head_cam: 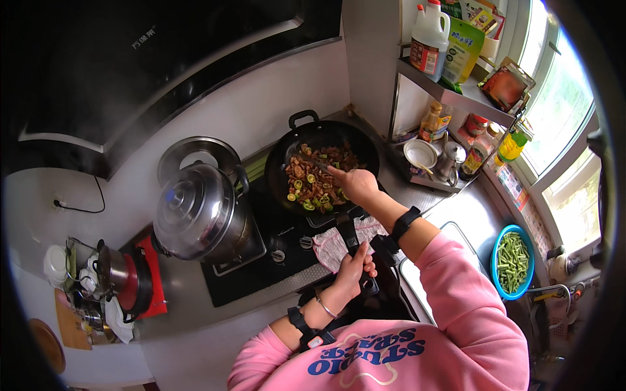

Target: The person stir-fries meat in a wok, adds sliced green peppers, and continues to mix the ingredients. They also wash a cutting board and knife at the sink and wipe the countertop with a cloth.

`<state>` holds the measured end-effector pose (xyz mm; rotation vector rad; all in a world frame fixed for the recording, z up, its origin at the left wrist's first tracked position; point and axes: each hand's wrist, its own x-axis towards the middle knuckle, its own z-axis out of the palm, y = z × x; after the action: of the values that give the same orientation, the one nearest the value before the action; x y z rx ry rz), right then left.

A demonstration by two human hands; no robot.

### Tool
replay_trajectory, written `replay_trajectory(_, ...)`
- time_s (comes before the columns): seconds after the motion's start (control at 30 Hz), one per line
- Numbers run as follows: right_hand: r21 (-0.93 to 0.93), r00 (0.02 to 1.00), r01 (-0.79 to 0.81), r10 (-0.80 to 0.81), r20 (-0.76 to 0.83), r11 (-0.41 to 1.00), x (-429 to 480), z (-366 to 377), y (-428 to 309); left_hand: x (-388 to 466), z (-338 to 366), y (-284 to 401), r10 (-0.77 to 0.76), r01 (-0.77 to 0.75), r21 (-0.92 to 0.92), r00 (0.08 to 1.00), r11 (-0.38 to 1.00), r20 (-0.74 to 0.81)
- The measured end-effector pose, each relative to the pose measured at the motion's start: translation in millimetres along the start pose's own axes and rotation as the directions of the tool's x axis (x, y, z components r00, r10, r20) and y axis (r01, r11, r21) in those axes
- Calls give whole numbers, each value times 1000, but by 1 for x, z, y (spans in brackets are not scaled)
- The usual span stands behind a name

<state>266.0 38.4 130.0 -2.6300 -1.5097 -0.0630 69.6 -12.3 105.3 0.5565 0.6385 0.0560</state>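
A black wok sits on the right burner, holding browned meat pieces and sliced green peppers. My left hand grips the wok's black handle below the pan. Over the wok's right side, my right hand holds a dark spatula, its end in among the food. Most of the spatula is hidden by the hand and the food. A white and pink cloth lies beneath the wok's handle.
A large lidded steel pot stands on the left burner, with a steel lid behind it. At right are a seasoning rack, a steel jug and a blue basin of cut green beans. A range hood hangs above.
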Motion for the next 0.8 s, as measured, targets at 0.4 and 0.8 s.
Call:
replay_trajectory(0.4, 461, 937, -209, 311, -157, 862, -60, -12, 52, 2, -3, 2, -16, 16, -4, 1000, 1000, 26)
replay_trajectory(0.8, 317, 988, -126, 147, -43, 940, -1, -1, 10, 0, -1, 3, -16, 16, 25, 1000, 1000, 2)
